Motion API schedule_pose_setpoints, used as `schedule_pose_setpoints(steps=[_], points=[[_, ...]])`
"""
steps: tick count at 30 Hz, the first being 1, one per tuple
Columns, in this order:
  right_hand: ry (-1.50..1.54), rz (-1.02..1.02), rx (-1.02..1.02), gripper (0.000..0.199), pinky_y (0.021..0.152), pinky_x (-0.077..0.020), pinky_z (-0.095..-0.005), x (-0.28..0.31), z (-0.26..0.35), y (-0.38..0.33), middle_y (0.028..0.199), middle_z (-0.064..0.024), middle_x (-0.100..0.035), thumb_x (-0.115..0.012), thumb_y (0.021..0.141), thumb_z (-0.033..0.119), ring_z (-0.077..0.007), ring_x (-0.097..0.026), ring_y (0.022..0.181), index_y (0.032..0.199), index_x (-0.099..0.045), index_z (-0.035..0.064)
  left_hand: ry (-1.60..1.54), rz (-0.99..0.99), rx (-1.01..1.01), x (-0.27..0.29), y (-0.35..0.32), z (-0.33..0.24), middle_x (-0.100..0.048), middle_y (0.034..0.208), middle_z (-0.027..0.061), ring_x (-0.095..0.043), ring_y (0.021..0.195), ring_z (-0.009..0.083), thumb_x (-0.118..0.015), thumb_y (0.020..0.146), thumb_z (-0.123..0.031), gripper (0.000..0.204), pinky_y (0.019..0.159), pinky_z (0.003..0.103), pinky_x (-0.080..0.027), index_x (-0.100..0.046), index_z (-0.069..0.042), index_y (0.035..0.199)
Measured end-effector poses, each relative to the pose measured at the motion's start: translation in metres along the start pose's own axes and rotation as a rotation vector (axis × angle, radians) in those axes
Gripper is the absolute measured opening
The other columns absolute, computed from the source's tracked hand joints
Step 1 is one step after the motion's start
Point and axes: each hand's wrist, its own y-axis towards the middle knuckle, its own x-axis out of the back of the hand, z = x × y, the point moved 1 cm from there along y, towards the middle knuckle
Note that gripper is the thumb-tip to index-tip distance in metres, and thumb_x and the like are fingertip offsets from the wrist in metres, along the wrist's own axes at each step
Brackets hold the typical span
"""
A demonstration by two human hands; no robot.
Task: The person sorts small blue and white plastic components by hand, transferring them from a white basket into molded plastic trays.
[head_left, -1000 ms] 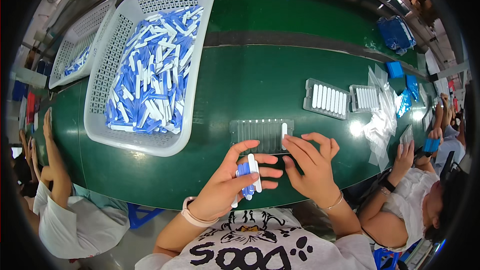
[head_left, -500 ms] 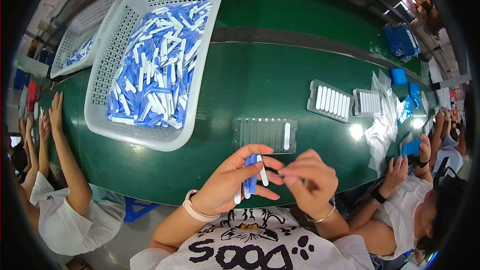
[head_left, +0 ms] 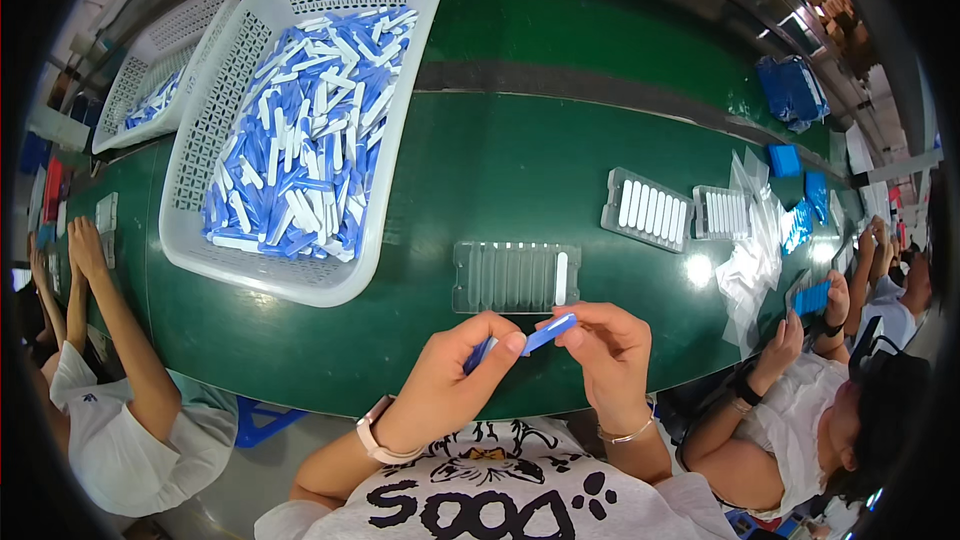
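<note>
My left hand [head_left: 455,368] is closed round a few flat blue-and-white strips with rounded ends, mostly hidden by its fingers. Between both hands stretches one blue strip [head_left: 548,334]. My right hand [head_left: 612,352] pinches its right end between thumb and fingers, while the left fingertips touch its other end. Just beyond my hands, a clear slotted plastic tray [head_left: 490,280] lies on the green table, with a single white strip [head_left: 562,278] in its right part.
A large white basket [head_left: 392,175] heaped with blue and white strips stands at left, a second basket [head_left: 205,25] behind it. Filled trays [head_left: 648,208], clear plastic bags [head_left: 750,265] and blue packs [head_left: 792,90] lie at right. Co-workers sit on both sides.
My hands have come together, and the fanned strips in my left hand are now mostly covered. A blue strip now shows between both hands. The view has shifted slightly.
</note>
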Motion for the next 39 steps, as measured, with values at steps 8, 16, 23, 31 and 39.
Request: schedule_pose_setpoints(steps=[8, 16, 23, 31, 39], points=[[-0.451, 0.055, 0.269, 0.006, 0.063, -0.0458, -0.0253, 0.019, 0.01, 0.025, 0.083, -0.0085, -0.069, -0.068, 0.08, 0.001, -0.0127, -0.06, 0.071, 0.087, -0.069, 0.001, -0.136, 0.023, 0.121, -0.002, 0.002, 0.0, -0.05, 0.076, 0.0005, -0.036, 0.058, 0.0035, -0.046, 0.099, -0.016, 0.015, 0.048, 0.021, -0.03, -0.051, -0.005, 0.106], [-1.161, 0.22, 0.431, 0.014, 0.074, -0.037, -0.0327, 0.027, 0.009, 0.07, 0.084, -0.0007, -0.061, -0.074, 0.076, 0.017, -0.0194, -0.05, 0.079, 0.088, -0.07, 0.0118, -0.461, -0.019, 0.114, 0.006, -0.002, 0.005, -0.06, 0.094, 0.0145, -0.045, 0.055, 0.0082, -0.04, 0.101, -0.015, 0.024, 0.045, 0.018, -0.032, -0.037, -0.008, 0.123], [-1.338, 0.013, 0.495, 0.02, 0.081, -0.0266, -0.0351, 0.016, 0.008, 0.059, 0.097, 0.0026, -0.055, -0.075, 0.074, 0.021, -0.0192, -0.046, 0.091, 0.09, -0.067, 0.0127, -0.259, 0.059, 0.078, 0.006, -0.004, 0.0, -0.065, 0.08, 0.0117, -0.043, 0.047, 0.0048, -0.045, 0.1, -0.017, 0.017, 0.044, 0.019, -0.032, -0.048, -0.003, 0.108], [-0.753, 0.302, 0.463, 0.015, 0.078, -0.0426, -0.0308, 0.013, 0.021, 0.046, 0.089, -0.0026, -0.066, -0.068, 0.078, 0.003, -0.0215, -0.058, 0.081, 0.092, -0.069, 0.0074, -0.157, 0.08, 0.089, 0.007, -0.005, -0.003, -0.056, 0.065, -0.0004, -0.041, 0.049, 0.0012, -0.052, 0.097, -0.021, 0.019, 0.045, 0.018, -0.031, -0.056, -0.002, 0.092], [-1.091, 0.142, 0.548, 0.023, 0.08, -0.0339, -0.0338, 0.038, 0.013, 0.052, 0.103, -0.0008, -0.06, -0.075, 0.074, 0.018, -0.0204, -0.05, 0.093, 0.095, -0.068, 0.0122, -0.32, -0.096, 0.171, 0.01, -0.01, 0.008, -0.038, 0.059, -0.0021, -0.028, 0.048, 0.0043, -0.043, 0.1, -0.018, 0.018, 0.044, 0.02, -0.022, -0.049, -0.005, 0.089]])
